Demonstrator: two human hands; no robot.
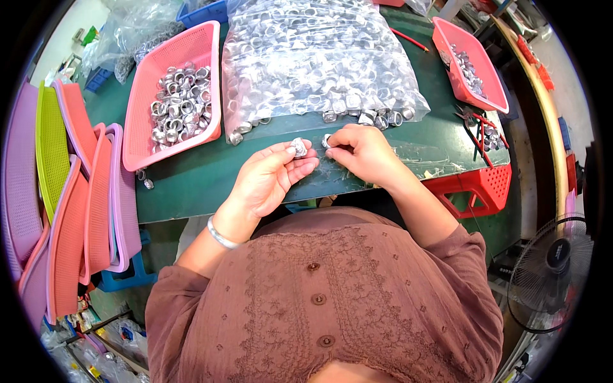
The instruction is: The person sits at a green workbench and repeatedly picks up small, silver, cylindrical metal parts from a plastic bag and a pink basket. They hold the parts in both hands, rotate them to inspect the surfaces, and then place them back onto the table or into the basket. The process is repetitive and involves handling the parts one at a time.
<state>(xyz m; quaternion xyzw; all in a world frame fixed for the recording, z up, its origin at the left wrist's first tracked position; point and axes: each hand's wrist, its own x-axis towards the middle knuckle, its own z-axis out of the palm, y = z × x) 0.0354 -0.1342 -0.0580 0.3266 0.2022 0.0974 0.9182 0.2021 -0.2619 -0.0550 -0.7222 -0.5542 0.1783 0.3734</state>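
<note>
Between the thumb and fingers of my left hand (pixel 271 171) is a silver-coloured ring (pixel 298 147), held just over the near edge of the green table (pixel 255 195). My right hand (pixel 364 152) pinches a second silver ring (pixel 326 141) a short way to the right; the two rings are apart. Just beyond my hands lies a large clear plastic bag (pixel 313 64) full of similar rings, several of them loose at its near edge. To the left, a pink basket (pixel 216 76) holds a heap of rings.
Another pink basket (pixel 440 32) with small metal pieces stands at the far right. Red-handled pliers (pixel 482 137) lie near the right edge. A red stool (pixel 476 191) is below. Stacked coloured baskets (pixel 67 191) stand at the left, a fan (pixel 555 268) at the lower right.
</note>
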